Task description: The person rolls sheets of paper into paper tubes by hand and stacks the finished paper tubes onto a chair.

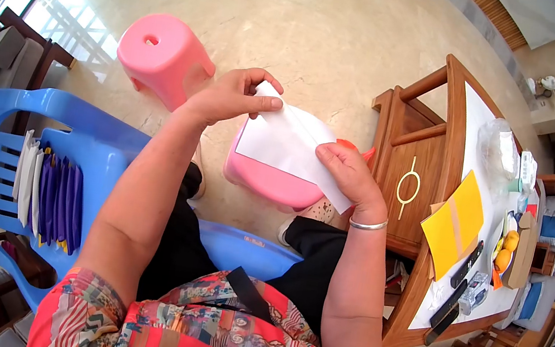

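A folded sheet of white paper (286, 139) is stretched between my two hands, above a pink stool. My left hand (237, 98) pinches its upper left corner between thumb and fingers. On the lower right side, my right hand (350, 174) grips the paper with the thumb on top; its other fingers are mostly hidden. A fold line runs slantwise across the sheet. Beneath it, the pink stool (269, 181) is partly covered from view. An orange-red object (366, 153) shows behind my right hand, too hidden to name.
Another pink stool (158, 53) stands ahead on the left. A blue plastic chair (91, 137) at my left holds several purple and white flat packets (59, 201). On my right, a wooden table (410, 296) carries a yellow envelope (456, 216), remotes (446, 309) and fruit (507, 246).
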A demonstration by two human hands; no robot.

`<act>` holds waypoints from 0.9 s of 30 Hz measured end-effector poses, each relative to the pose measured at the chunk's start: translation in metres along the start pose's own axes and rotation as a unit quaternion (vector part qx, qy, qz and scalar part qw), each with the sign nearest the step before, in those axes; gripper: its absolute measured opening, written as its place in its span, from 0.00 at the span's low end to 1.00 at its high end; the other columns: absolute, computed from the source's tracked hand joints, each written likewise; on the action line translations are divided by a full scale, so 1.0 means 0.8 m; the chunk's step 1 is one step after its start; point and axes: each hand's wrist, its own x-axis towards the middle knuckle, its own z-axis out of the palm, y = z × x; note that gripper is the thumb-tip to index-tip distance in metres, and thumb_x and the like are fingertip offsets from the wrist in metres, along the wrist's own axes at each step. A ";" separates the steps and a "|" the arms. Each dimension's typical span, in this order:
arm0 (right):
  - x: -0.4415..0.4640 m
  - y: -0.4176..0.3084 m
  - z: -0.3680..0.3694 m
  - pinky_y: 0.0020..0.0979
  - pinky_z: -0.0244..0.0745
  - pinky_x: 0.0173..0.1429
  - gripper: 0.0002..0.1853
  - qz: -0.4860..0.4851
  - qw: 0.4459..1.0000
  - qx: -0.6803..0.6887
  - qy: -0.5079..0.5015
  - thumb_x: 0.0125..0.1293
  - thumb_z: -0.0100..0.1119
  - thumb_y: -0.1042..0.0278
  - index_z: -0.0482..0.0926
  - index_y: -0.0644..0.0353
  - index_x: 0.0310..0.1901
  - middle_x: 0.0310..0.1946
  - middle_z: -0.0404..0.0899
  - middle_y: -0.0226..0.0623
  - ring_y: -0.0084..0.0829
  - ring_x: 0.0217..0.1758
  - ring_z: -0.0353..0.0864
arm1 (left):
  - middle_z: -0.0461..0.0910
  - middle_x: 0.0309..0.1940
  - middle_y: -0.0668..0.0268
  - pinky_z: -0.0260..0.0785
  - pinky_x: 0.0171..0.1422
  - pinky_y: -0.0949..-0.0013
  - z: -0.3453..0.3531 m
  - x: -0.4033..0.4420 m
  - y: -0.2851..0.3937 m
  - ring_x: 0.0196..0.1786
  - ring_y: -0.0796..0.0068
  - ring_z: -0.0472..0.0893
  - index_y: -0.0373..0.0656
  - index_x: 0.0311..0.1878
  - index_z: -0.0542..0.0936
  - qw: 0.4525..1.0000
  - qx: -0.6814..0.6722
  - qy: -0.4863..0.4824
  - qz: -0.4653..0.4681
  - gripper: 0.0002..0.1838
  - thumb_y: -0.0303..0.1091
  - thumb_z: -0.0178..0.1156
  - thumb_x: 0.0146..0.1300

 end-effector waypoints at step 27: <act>0.010 -0.013 0.054 0.36 0.77 0.31 0.18 0.023 0.992 -0.110 0.054 0.73 0.65 0.52 0.78 0.60 0.47 0.28 0.82 0.39 0.36 0.27 0.82 | 0.77 0.25 0.67 0.72 0.37 0.71 0.034 0.011 -0.013 0.27 0.74 0.76 0.35 0.56 0.82 0.976 -0.213 -0.028 -0.036 0.29 0.54 0.46 0.81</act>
